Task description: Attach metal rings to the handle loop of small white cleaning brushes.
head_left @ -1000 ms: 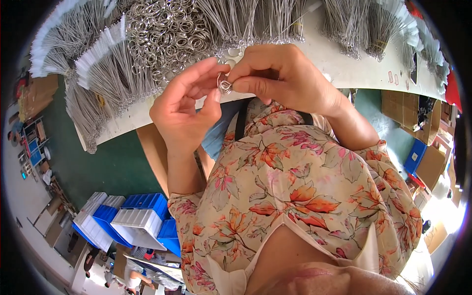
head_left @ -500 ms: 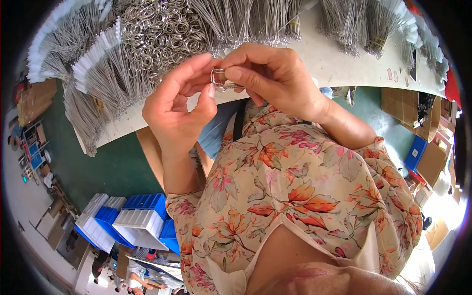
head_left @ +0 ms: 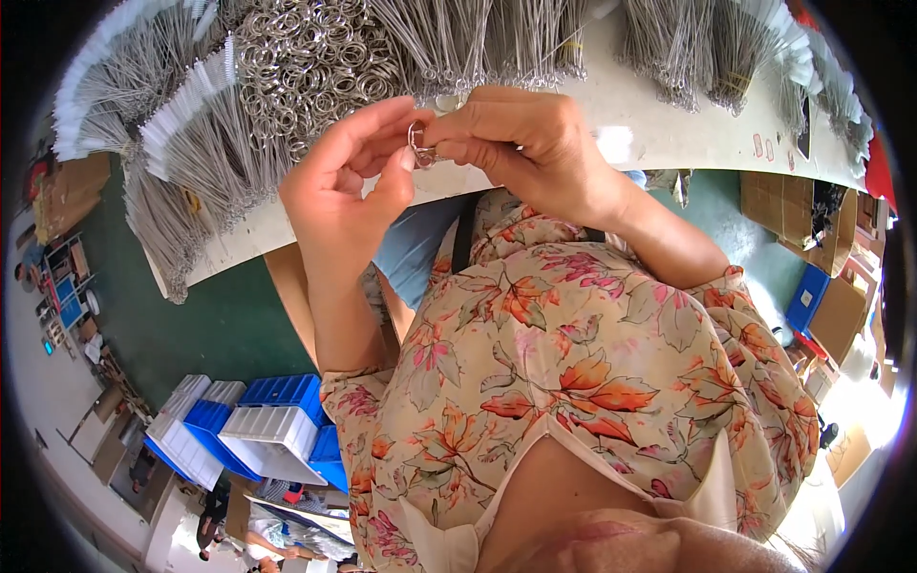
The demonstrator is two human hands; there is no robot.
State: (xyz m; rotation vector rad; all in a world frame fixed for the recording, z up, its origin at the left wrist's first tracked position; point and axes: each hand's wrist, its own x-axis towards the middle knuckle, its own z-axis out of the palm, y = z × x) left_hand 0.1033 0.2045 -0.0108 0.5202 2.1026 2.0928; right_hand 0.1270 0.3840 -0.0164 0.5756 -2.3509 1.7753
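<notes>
My left hand [head_left: 344,196] holds a silver split ring [head_left: 413,136] between thumb and fingertips, above the near edge of the table. Close against it, my right hand [head_left: 549,143] is closed in a pinch at the ring's right side. Small metal loops show at the ring's lower edge, but what else lies inside the right fingers is hidden. Just beyond my hands is a heap of silver split rings [head_left: 310,72]. Thin wire brushes [head_left: 215,143] with white bristle ends and looped wire ends lie in bundles to its left.
More wire bundles [head_left: 478,38] lie at the back of the pale table [head_left: 688,134], and others [head_left: 669,57] to the right. Blue and white plastic crates [head_left: 272,435] stand on the green floor at lower left. Cardboard boxes [head_left: 778,205] are at right. People are visible at lower left.
My right hand has turned, its fingers closing further over the spot beside the ring. The ring and left fingertips have shifted slightly up and left.
</notes>
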